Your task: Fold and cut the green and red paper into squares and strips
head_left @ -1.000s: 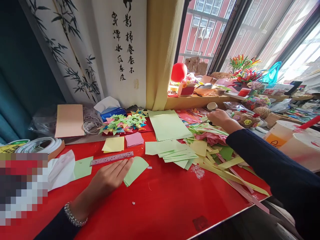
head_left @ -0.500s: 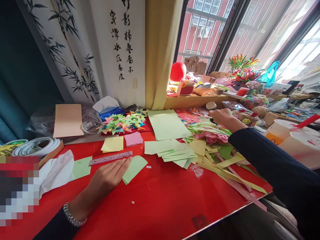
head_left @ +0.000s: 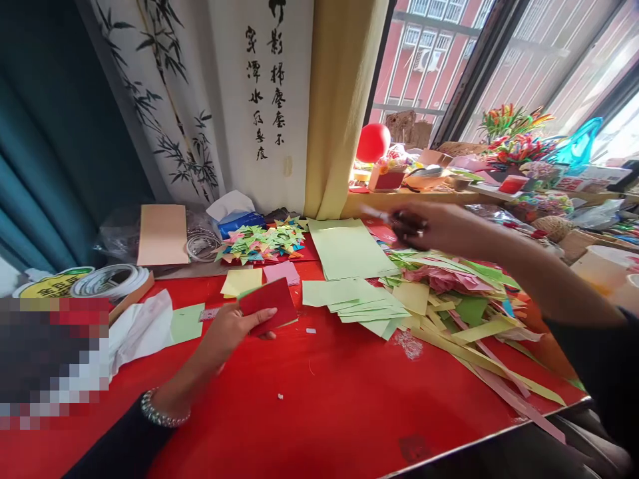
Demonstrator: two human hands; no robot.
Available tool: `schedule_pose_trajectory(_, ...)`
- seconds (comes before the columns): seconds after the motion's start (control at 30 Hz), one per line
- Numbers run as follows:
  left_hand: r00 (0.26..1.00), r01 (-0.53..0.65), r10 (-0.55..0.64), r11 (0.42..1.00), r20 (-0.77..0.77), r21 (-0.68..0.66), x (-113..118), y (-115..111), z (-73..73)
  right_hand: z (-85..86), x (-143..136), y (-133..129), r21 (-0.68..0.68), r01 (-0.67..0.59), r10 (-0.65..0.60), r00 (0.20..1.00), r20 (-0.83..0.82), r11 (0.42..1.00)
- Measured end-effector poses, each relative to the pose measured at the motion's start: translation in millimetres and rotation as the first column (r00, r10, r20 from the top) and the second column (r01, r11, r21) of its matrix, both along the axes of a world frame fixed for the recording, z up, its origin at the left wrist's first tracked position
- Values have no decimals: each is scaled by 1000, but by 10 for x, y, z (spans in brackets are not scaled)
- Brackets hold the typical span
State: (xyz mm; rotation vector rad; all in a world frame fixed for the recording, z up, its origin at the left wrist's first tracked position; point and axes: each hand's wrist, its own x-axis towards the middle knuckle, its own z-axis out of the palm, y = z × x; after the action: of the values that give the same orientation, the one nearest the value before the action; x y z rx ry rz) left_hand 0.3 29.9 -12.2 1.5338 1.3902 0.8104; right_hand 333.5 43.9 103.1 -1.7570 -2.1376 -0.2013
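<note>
My left hand (head_left: 239,329) is closed on a small stack of paper with a red sheet (head_left: 269,307) on top, raised over the red table (head_left: 329,412). The end of a pink patterned ruler (head_left: 210,314) shows behind this hand. Over the heap of paper strips, my right hand (head_left: 417,226) is wrapped round scissors, blurred, with the blades pointing left. Pale green sheets (head_left: 349,299) lie fanned between the hands. Yellow squares (head_left: 241,281) and pink squares (head_left: 281,273) sit behind the red sheet.
Folded paper pieces (head_left: 264,241) are piled at the back. Yellow and pink strips (head_left: 479,332) spread to the right edge, near cups (head_left: 602,266). White tape rolls (head_left: 110,283) and crumpled tissue (head_left: 142,329) lie on the left. A red balloon (head_left: 373,142) rests by the window.
My left hand has lifted a paper stack off the table, and its red side now shows. My right hand now has scissors and is slightly further left over the strips. The view has turned left.
</note>
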Motion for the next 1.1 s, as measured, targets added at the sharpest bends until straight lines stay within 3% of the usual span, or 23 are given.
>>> schedule_pose_trajectory(0.07,986,-25,40,996,165,-91,-2,-4,34,-139,-456,-381,-236,-204,199,979,-43,950)
schedule_pose_trajectory(0.17,927,-13,70,988,368,-155,-18,-14,41,-532,-949,-730,-495,-342,312,939,-144,799)
schedule_pose_trajectory(0.27,898,3,74,985,434,-174,-22,-22,31,-876,-1176,-771,-591,-398,369,913,-177,702)
schedule_pose_trajectory(0.37,894,25,64,981,443,-191,-19,-18,11,-982,-1249,-699,-616,-474,454,867,-204,629)
schedule_pose_trajectory(0.47,905,36,49,981,424,-190,-19,-8,-12,-945,-1295,-636,-572,-499,486,853,-191,651)
schedule_pose_trajectory(0.53,914,40,33,985,404,-171,-17,-7,-20,-946,-1341,-586,-512,-459,424,885,-192,727)
schedule_pose_trajectory(0.6,933,59,-7,989,359,-133,-8,-19,-23,-1005,-1393,-518,-434,-418,282,895,-345,798)
schedule_pose_trajectory(0.67,951,108,-74,989,300,-100,14,-45,-26,-1106,-1439,-449,-388,-429,106,770,-629,815)
schedule_pose_trajectory(0.73,957,167,-141,982,252,-85,45,-79,-32,-1205,-1467,-402,-362,-500,-35,549,-835,787)
schedule_pose_trajectory(0.83,960,199,-171,974,222,-112,93,-114,-42,-1282,-1467,-387,-308,-551,-113,358,-927,776)
schedule_pose_trajectory(0.93,958,166,-128,977,257,-132,107,-105,-45,-1288,-1434,-394,-268,-527,-119,300,-946,806)
schedule_pose_trajectory(1.1,955,109,-97,994,281,-29,45,-42,-76,-1282,-1386,-383,-265,-497,-130,290,-948,827)
